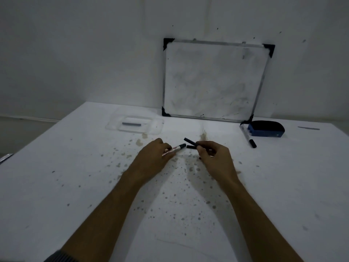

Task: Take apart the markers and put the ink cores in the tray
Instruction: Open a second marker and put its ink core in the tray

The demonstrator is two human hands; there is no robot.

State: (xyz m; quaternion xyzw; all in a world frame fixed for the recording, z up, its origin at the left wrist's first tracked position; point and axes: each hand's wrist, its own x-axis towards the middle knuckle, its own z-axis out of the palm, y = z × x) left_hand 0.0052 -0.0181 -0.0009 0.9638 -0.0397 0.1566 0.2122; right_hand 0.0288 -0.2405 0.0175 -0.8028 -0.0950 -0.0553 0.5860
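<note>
My left hand grips a silver marker barrel whose dark end points right. My right hand holds two short black marker parts: one angled up to the left, the other lying level below it, just apart from the barrel's end. A clear plastic tray sits at the back left of the table with one grey ink core in it. Another whole marker with a black cap lies at the back right.
A small whiteboard leans on the wall behind. A blue and black eraser sits beside the spare marker. The white table is spotted with ink stains. A metal object shows at the left edge.
</note>
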